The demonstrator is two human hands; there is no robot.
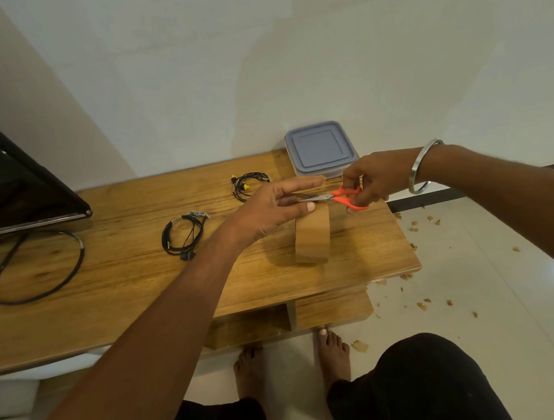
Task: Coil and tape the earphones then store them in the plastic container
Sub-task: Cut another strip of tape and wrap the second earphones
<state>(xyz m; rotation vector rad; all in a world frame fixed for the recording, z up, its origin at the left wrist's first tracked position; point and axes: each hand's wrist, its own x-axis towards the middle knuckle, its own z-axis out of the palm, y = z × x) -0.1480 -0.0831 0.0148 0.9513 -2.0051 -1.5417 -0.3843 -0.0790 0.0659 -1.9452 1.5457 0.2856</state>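
Right hand (371,177) holds scissors (337,198), seemingly unbranded.

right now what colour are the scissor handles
Orange, on the scissors in the right hand; seen in the head view.

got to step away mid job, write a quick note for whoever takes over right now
Left hand pinches a pulled strip of tape; the roll stands on the table.
Right hand grips the scissors, blades at the strip.
Two coiled earphones lie on the table: black and yellow-tipped. Whether either is taped cannot be told.
Container at the far edge, lid on.
Left: cut the tape, bind the coils, open the container, store them.
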